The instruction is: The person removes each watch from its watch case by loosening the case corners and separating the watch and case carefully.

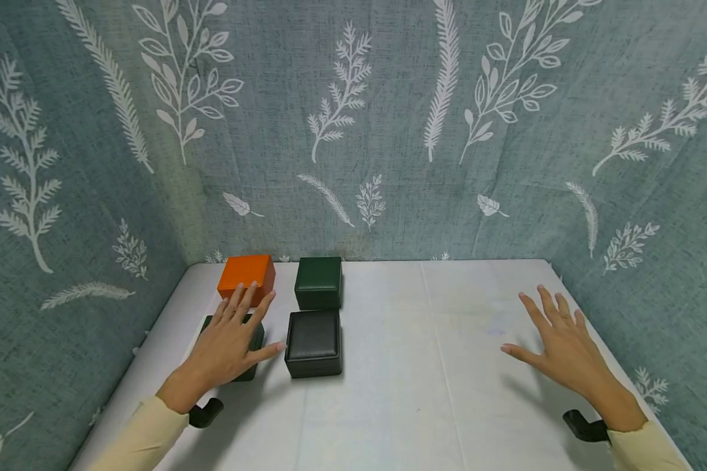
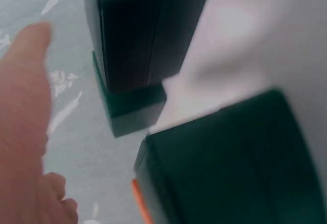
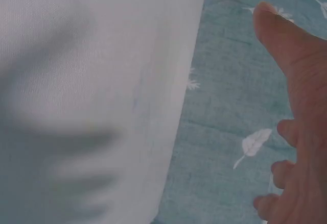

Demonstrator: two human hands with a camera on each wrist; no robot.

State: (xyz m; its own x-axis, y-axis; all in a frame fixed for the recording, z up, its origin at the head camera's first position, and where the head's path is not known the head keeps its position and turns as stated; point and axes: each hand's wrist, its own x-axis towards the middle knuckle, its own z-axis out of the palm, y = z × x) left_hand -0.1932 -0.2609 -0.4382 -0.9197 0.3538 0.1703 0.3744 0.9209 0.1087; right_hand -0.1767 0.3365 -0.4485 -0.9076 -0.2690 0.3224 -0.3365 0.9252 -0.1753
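Note:
Several small boxes stand on the left part of the table: an orange box (image 1: 249, 269) and a dark green box (image 1: 319, 281) at the back, a black box (image 1: 313, 341) in front of the green one, and a second green box (image 2: 230, 163) in front of the orange one. My left hand (image 1: 226, 343) is spread above that second green box and hides most of it in the head view. Its fingers are spread and hold nothing. Over the right side of the table, my right hand (image 1: 565, 350) hovers with fingers spread, away from every box.
White cloth covers the table (image 1: 400, 405). Blue-grey curtains (image 1: 389, 131) with white leaf patterns rise at the back and both sides. A black strap piece (image 1: 206, 413) shows at the left wrist, another dark piece (image 1: 586, 428) at the right.

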